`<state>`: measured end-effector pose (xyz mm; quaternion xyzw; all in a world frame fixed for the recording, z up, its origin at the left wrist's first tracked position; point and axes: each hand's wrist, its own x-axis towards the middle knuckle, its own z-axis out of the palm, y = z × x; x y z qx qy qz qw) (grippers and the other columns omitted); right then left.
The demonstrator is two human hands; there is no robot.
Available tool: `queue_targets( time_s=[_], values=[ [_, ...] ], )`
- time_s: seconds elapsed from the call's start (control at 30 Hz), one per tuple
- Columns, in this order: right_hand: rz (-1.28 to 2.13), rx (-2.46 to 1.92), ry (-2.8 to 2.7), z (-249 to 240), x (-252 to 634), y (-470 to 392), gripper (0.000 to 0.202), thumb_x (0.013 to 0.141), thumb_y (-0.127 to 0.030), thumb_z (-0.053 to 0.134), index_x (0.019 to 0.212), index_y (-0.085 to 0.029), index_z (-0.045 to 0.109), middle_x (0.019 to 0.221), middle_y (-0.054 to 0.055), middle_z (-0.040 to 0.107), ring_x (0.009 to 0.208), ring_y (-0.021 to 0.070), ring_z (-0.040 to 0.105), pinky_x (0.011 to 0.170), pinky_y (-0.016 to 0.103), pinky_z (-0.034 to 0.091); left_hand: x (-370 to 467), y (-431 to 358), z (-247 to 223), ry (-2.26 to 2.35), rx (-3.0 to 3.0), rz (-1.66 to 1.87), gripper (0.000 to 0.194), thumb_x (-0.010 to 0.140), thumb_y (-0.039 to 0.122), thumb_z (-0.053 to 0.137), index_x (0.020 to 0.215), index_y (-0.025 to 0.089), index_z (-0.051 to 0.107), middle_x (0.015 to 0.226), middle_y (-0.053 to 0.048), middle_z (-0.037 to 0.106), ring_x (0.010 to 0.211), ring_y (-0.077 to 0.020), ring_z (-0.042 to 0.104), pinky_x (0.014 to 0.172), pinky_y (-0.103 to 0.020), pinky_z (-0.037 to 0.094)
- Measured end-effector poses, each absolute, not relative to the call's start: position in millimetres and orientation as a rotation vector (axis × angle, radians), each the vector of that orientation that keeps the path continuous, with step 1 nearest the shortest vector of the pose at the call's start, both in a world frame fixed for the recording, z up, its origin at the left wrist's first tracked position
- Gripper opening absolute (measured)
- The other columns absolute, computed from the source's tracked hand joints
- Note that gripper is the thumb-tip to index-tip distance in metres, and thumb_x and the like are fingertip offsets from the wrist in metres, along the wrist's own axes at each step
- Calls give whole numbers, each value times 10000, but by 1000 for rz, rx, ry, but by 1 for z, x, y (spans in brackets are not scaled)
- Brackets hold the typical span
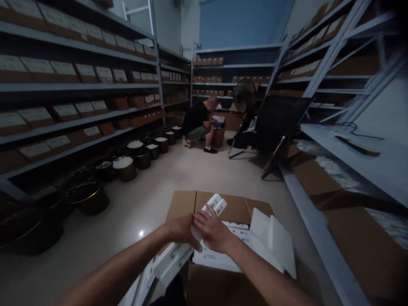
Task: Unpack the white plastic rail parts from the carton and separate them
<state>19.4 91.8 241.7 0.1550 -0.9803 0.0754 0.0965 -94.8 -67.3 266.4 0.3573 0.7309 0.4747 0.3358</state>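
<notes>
Slim white printed boxes (214, 205) slant upward over an open cardboard carton (219, 284), between my two hands. My left hand (181, 231) is closed around them from the left, its thumb pointing down across the front. From the right, my right hand (211, 229) lies over them with bent fingers gripping. Long white pieces (172, 261) slope down to the lower left below my left hand; whether they join the held boxes is hidden. Inside the carton lie more white printed boxes (216, 260). A folded white sheet (270, 240) stands up at the carton's right side.
Metal shelves (79, 87) with labelled boxes line the left wall. Several dark baskets (126, 170), some holding white items, stand below. A person (196, 121) crouches ahead near a fan (245, 95). A black folding chair (282, 123) and a white table (357, 157) are right.
</notes>
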Motion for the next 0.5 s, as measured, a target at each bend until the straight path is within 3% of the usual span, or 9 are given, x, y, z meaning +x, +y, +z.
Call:
queue_targets(
  time_s=[0.1,0.23,0.33,0.43,0.5],
  values=[
    [210,508,-2888,289,47,72,599,684,-152,574,1268,-195,449,1223,94,547,1202,257,406,1116,503,23,-59,-68,261,1792,857,1261,475,432,175,816,882,178,666,855,-58,683,783,-261,622,686,-320,470],
    [345,421,-2769,312,94,67,693,699,-83,496,1365,-228,367,1368,66,446,1334,260,256,1129,509,31,-8,-85,264,1448,517,1467,383,574,214,748,937,139,650,841,-89,673,705,-227,625,660,-341,485],
    [851,-214,-2415,309,125,65,640,742,-144,471,1368,-225,365,1426,75,364,1332,267,282,1093,489,242,40,-98,277,1070,421,1678,432,653,237,706,1060,121,620,950,-141,662,809,-244,635,777,-378,479],
    [1584,-670,-1896,311,152,50,541,836,-351,457,1344,-189,370,1323,127,476,1152,272,512,897,425,475,90,-110,289,802,438,1768,459,663,238,700,1092,102,613,992,-166,652,890,-273,628,848,-394,456],
    [1903,-649,-1758,319,169,32,516,857,-440,446,1308,-191,410,1225,120,559,1032,266,587,804,391,511,120,-118,291,728,435,1775,471,647,246,712,1091,118,621,994,-159,652,919,-290,622,860,-402,450]
  ],
)
